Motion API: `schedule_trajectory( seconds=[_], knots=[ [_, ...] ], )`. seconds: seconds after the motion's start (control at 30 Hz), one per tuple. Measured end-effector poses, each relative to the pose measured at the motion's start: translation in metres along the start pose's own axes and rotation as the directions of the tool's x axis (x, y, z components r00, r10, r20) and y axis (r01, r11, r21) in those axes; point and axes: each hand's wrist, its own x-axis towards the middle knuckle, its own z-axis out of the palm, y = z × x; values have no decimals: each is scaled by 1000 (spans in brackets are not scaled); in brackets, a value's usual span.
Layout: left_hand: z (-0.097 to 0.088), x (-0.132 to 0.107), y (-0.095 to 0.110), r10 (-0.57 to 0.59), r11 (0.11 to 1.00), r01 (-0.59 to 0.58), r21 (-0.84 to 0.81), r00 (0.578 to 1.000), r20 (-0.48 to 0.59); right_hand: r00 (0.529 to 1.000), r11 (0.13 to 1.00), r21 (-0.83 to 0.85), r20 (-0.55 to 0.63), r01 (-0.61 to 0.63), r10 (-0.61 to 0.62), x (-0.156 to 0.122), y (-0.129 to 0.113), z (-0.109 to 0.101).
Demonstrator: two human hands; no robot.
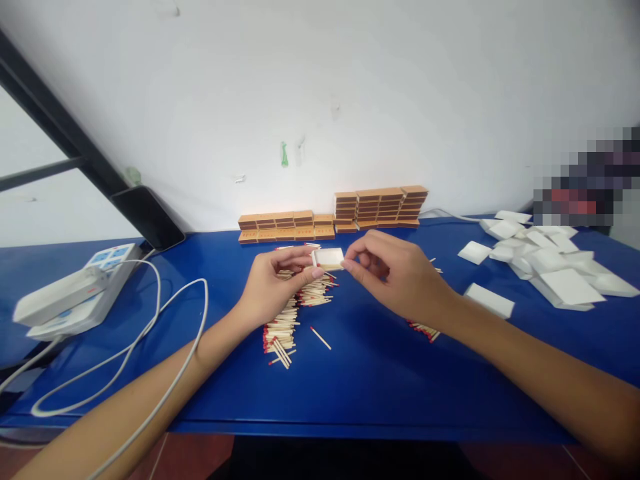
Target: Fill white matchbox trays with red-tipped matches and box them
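My left hand (280,283) and my right hand (395,273) meet over the blue table (350,373), both pinching a small white matchbox tray (330,257) held between them. The left thumb and fingers grip its left end, the right fingertips its right end. Under the left hand lies a heap of red-tipped matches (290,313), with one loose match (320,338) apart. A smaller bunch of matches (425,330) shows below my right wrist.
Stacked brown matchboxes (335,213) line the wall at the back. Several white trays (545,263) are heaped at the right. At the left sit a white power strip (75,293), looping white cables (165,313) and a dark phone (147,217) leaning on the wall.
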Motion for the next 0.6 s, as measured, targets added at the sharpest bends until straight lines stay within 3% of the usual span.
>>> schedule_trajectory(
  seconds=[0.07, 0.17, 0.3, 0.6],
  knots=[
    [-2, 1, 0, 32, 998, -29, 53, 998, -62, 998, 1000, 7, 56, 25, -26, -2, -1, 3],
    [-6, 3, -1, 80, 992, -66, 111, 989, -127, 970, 998, 40, 236, 52, -60, -6, -1, 11],
    [-7, 4, -3, 94, 991, -81, 110, 988, -119, 904, 995, 63, 418, 72, -91, -12, 1, 23],
    [-3, 3, -3, 59, 992, -49, 113, 994, -91, 895, 995, 100, 443, 4, -49, -14, 4, 32]
  ],
)
